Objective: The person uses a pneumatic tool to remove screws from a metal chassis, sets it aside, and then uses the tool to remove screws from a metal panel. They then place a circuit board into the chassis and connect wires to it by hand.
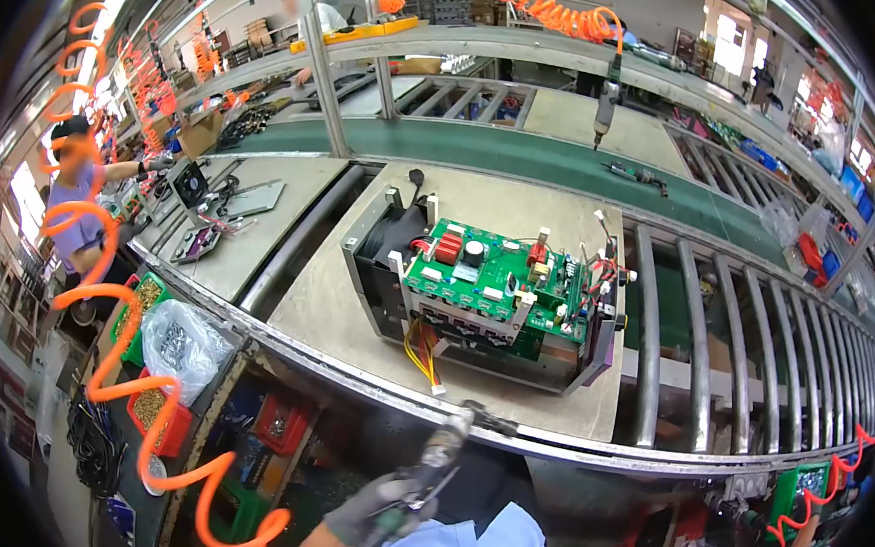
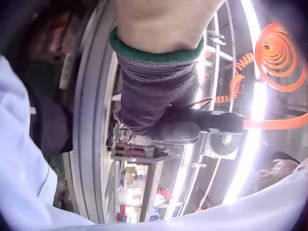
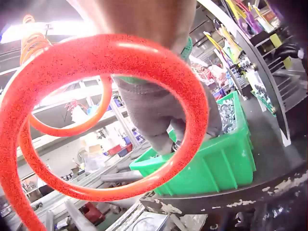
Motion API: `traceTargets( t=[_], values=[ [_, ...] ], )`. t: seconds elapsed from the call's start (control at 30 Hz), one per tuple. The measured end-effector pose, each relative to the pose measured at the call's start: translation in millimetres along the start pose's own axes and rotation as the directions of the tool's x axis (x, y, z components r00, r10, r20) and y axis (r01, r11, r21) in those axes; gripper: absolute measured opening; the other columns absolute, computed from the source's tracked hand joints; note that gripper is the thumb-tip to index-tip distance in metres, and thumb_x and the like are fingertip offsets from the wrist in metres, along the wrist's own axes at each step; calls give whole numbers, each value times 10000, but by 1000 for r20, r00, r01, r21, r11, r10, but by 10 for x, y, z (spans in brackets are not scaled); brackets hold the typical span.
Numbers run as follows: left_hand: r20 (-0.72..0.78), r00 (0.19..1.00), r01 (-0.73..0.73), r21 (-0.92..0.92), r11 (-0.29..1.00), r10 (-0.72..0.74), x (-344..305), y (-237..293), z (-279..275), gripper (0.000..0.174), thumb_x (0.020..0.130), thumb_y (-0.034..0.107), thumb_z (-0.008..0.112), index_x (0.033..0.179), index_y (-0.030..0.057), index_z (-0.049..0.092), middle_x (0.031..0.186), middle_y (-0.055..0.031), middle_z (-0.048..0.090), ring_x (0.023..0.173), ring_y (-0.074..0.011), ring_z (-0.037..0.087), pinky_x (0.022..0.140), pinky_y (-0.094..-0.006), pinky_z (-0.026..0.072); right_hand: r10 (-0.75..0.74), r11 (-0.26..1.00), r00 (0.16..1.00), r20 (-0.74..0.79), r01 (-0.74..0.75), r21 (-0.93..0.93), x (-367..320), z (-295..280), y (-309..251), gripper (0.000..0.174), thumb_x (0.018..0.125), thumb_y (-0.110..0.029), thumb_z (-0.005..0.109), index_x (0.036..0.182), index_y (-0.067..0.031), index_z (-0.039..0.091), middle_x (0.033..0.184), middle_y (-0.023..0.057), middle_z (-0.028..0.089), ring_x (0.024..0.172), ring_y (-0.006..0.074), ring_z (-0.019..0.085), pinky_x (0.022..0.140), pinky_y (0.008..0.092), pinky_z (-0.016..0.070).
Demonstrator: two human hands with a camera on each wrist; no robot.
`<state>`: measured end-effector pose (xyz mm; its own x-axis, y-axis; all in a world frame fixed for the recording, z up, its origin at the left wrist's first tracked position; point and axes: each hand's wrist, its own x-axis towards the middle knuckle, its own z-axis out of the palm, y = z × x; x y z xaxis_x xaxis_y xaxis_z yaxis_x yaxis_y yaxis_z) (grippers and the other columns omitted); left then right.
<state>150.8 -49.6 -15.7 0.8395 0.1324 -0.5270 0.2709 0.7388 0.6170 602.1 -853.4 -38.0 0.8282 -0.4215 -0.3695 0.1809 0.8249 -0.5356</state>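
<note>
My gloved left hand [image 1: 379, 513] grips a pneumatic screwdriver [image 1: 440, 450] low in the head view, its dark tip beside the bench's front edge. In the left wrist view the glove [image 2: 156, 98] wraps round the dark tool body [image 2: 224, 122], which joins an orange hose. At the far right, my right hand [image 1: 808, 535] is by a green bin [image 1: 788, 496]. The right wrist view has this gloved hand [image 3: 151, 113] reaching into the bin [image 3: 211, 166] of small metal parts [image 3: 227, 114]; its fingertips are partly hidden by a coiled red hose and the bin.
A unit with a green circuit board [image 1: 497, 277] sits on a pale board [image 1: 320, 311], yellow wires hanging in front. Metal rollers [image 1: 699, 340] lie to its right. An orange coiled hose [image 1: 110, 389] crosses the left side near red and green bins. Another person [image 1: 74, 196] stands far left.
</note>
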Motion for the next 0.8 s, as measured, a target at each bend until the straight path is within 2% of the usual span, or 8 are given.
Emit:
traceTargets(
  t=[0.1, 0.13, 0.23, 0.37, 0.5, 0.57, 0.63, 0.8],
  values=[
    [39, 997, 68, 113, 991, -73, 417, -175, -70, 548, 939, 448, 637, 1205, -24, 551, 848, -128, 696, 539, -131, 623, 465, -236, 490, 104, 908, 957, 271, 20, -419, 77, -83, -21, 609, 1092, -407, 416, 1559, -32, 302, 1506, 50, 358, 1354, 191, 338, 1145, 319, 214],
    [181, 969, 145, 134, 980, -168, 557, -208, -251, 558, 947, 409, 627, 1291, -16, 514, 982, -176, 708, 627, -160, 673, 540, -260, 557, 110, 887, 949, 297, 41, -460, 125, -81, -63, 593, 1090, -399, 421, 1547, -35, 314, 1474, 45, 364, 1319, 183, 344, 1114, 312, 223],
    [92, 983, 168, -60, 984, -162, 717, -198, -197, 577, 952, 369, 619, 1373, 6, 463, 1108, -217, 687, 769, -212, 725, 636, -302, 615, 121, 830, 936, 332, 88, -551, 180, -10, -116, 544, 1085, -374, 437, 1509, -44, 352, 1378, 28, 382, 1213, 159, 362, 1021, 292, 250],
    [-26, 994, 105, 229, 968, -102, 879, -57, -230, 567, 970, 345, 597, 1397, 7, 441, 1155, -215, 675, 937, -259, 737, 745, -348, 627, 111, 758, 920, 377, 166, -630, 155, 204, -240, 479, 1077, -340, 459, 1459, -56, 401, 1250, 5, 406, 1073, 127, 386, 897, 265, 286],
    [15, 999, -38, 531, 847, 35, 1064, 151, -254, 470, 955, 262, 665, 1313, -16, 541, 1027, -112, 702, 881, -172, 717, 759, -291, 562, 102, 666, 893, 439, 266, -697, 8, 576, -437, 416, 1070, -307, 480, 1409, -68, 450, 1123, -17, 430, 932, 95, 410, 773, 238, 322],
    [74, 988, 67, 597, 799, -138, 1067, 421, -102, 497, 914, 308, 729, 1265, -10, 579, 987, -82, 711, 849, -125, 705, 711, -268, 549, 88, 614, 871, 483, 335, -715, -74, 739, -625, 384, 1067, -291, 491, 1384, -74, 475, 1059, -29, 442, 862, 79, 422, 711, 225, 340],
    [87, 986, 47, 661, 749, -139, 1188, 391, -151, 445, 903, 325, 743, 1189, 3, 630, 928, -70, 723, 809, -114, 701, 665, -257, 542, 81, 564, 840, 537, 406, -719, -301, 941, -740, 354, 1063, -274, 502, 1359, -80, 500, 995, -40, 454, 792, 63, 434, 649, 212, 358],
    [166, 973, 57, 492, 869, -158, 1192, 445, -214, 408, 903, 298, 727, 1125, -37, 658, 903, -104, 735, 757, -127, 709, 649, -250, 559, 163, 493, 730, 664, 523, -695, -1685, 1624, 34, 280, 1054, -232, 528, 1296, -95, 561, 835, -68, 484, 616, 23, 464, 495, 178, 403]
  ],
)
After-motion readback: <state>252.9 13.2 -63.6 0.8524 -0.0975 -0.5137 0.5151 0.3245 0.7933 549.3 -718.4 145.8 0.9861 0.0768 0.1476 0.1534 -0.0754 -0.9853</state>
